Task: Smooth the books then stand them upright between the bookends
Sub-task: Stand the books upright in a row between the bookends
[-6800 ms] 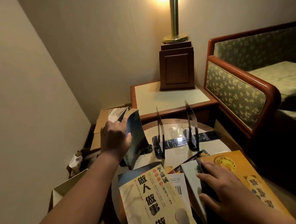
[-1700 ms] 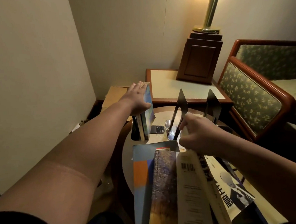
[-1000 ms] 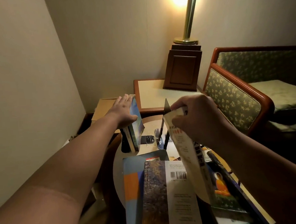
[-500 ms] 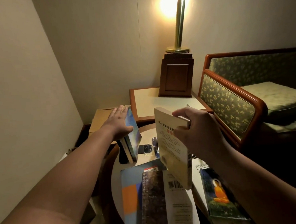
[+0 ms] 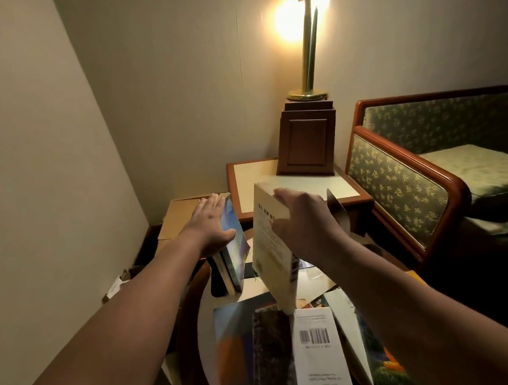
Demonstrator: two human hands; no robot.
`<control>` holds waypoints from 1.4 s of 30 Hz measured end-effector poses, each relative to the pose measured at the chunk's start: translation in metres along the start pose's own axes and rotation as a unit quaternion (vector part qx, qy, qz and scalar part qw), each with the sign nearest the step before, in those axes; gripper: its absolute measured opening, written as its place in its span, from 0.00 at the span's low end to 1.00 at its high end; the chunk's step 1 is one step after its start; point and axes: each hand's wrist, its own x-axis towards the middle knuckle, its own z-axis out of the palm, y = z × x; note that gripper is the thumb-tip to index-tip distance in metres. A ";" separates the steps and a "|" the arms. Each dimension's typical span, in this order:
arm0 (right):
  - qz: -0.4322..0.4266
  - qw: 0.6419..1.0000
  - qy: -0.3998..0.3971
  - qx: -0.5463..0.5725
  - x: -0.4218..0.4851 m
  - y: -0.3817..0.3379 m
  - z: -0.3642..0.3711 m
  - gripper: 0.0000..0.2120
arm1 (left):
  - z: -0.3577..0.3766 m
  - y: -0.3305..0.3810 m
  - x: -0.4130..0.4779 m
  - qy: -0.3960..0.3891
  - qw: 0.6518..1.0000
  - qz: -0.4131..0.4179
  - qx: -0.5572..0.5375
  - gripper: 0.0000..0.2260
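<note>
Left hand [image 5: 211,224] lies flat, fingers straight, pressing the blue book [image 5: 234,247] that stands at the tabletop's [image 5: 207,344] left side. Right hand [image 5: 305,225] grips the cream book [image 5: 272,250] by its top, tilted in mid-air just beside it, above the flat books [image 5: 286,354]. A bookend [image 5: 339,214] peeks out behind.

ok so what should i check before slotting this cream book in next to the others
1. Support: the left hand lies flat against the standing blue-covered books: ok.
2. Grip: the right hand curls over the top edge of the cream paperback book: ok.
3. Cream paperback book upright: not ok, it hangs tilted in the air.
4. Free slot between the standing books and the dark metal bookend: cannot tell, the paperback hides most of it.
5. Every book stood up: not ok, the pile of flat books lies in front.
</note>
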 end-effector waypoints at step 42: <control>0.246 0.838 -0.190 0.449 0.084 0.062 0.185 0.38 | 0.000 -0.014 0.017 0.009 0.992 0.041 -0.118 0.33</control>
